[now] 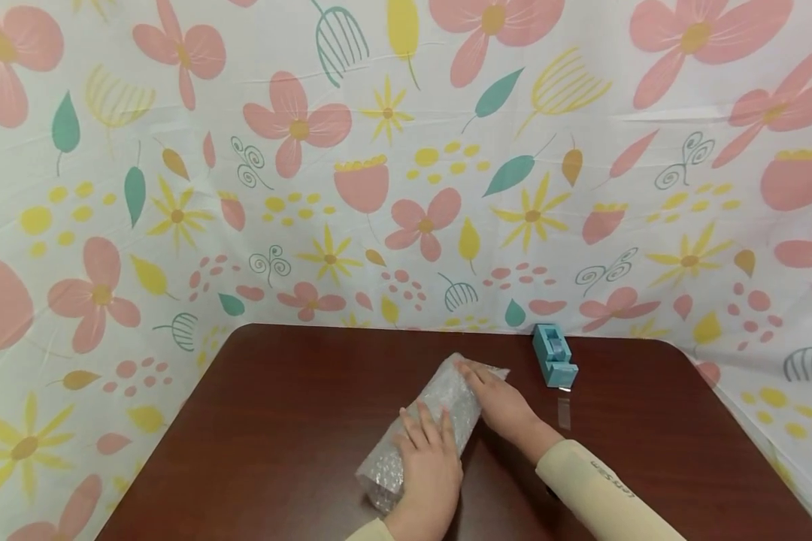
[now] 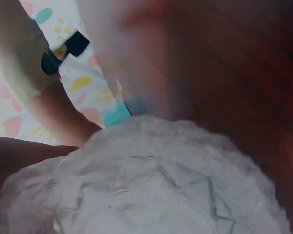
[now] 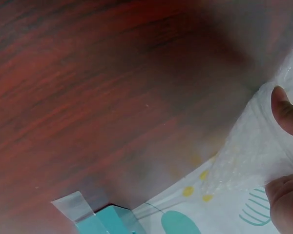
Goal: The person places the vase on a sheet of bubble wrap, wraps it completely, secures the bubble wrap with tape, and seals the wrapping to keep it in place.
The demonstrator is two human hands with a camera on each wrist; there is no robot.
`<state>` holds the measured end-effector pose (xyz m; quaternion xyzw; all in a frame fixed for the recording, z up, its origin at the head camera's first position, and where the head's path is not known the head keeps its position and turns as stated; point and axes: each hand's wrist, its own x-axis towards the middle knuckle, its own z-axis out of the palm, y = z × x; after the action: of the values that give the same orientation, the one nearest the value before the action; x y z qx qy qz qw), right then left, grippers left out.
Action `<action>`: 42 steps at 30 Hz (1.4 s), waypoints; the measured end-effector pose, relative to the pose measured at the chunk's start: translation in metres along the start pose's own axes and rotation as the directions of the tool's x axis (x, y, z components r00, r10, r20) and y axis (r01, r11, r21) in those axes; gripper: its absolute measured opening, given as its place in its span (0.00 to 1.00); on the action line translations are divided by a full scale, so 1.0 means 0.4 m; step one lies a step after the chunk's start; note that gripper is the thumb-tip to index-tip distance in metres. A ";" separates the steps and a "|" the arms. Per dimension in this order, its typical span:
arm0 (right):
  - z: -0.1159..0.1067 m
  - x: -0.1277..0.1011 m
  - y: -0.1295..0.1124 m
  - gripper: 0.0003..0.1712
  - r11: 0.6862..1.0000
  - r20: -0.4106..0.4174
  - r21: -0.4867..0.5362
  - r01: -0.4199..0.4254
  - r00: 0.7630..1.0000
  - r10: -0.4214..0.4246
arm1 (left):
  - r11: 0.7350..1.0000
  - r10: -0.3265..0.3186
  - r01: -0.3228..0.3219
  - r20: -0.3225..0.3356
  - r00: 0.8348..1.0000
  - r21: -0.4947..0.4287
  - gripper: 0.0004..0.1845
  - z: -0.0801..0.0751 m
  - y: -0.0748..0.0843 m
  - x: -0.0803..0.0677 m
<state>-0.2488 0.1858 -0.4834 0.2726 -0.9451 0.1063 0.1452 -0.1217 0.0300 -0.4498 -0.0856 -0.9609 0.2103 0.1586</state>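
A roll of clear bubble wrap (image 1: pixel 384 458) lies slantwise on the table. In the left wrist view, the wrap's near end (image 2: pixel 146 141) surrounds a round, ridged, see-through shape; what it is I cannot tell. My left hand (image 1: pixel 429 473) rests on the near half of the roll, fingers straight and spread. On the far end, my right hand (image 1: pixel 501 406) presses the wrap with its fingers laid over the top. The right wrist view shows that hand's thumb (image 3: pixel 286 114) against the wrap, beside a loose corner (image 3: pixel 234 168).
A teal tape dispenser (image 1: pixel 552 357) stands near the far right edge of the brown table (image 1: pixel 277 421). From its front a strip of clear tape (image 1: pixel 565 412) reaches toward me. Behind the table hangs a flowered cloth (image 1: pixel 426 285).
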 end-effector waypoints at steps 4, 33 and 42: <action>-0.004 0.009 0.006 0.42 0.999 0.050 -0.004 0.035 0.998 -0.035 | 0.986 0.105 -0.105 -0.004 0.994 -0.129 0.40 -0.010 -0.015 -0.017; -0.016 0.039 0.013 0.46 0.990 0.211 0.040 0.136 0.967 -0.141 | 0.288 0.667 -0.601 -0.294 0.685 -0.745 0.27 0.110 -0.223 0.034; -0.010 0.041 -0.002 0.43 0.991 0.243 0.084 0.099 0.963 -0.117 | 0.383 0.702 -0.784 -0.398 0.591 -0.489 0.31 0.104 -0.207 0.039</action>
<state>-0.2606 0.1783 -0.4742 0.3400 -0.9351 0.0970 0.0217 -0.1586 -0.0563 -0.4456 -0.5665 -0.8176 -0.0757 0.0691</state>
